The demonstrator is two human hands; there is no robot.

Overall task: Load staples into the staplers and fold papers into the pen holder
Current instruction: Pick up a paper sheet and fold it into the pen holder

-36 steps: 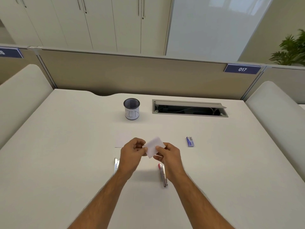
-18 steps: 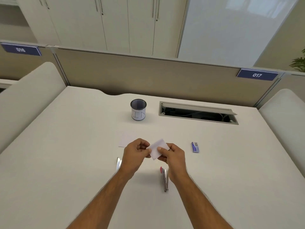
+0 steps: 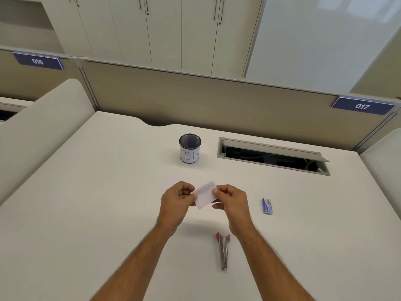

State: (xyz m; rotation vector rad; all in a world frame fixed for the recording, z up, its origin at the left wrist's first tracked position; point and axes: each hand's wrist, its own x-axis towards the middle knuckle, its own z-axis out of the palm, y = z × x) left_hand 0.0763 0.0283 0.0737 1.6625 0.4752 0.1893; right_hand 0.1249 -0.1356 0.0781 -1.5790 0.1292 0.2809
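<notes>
Nearer the person than the mesh pen holder point(image 3: 190, 148), above the white desk point(image 3: 86, 192), the left hand point(image 3: 176, 204) and right hand point(image 3: 231, 202) pinch a small folded white paper point(image 3: 205, 194) between thumb and fingertips, one hand at each end, remaining fingers curled. The paper is tilted and clear of the desk surface. A red-tipped stapler point(image 3: 223, 249) lies opened out flat further from the pen holder, beside the right forearm; a blue staple box point(image 3: 267, 205) sits right of the right hand.
</notes>
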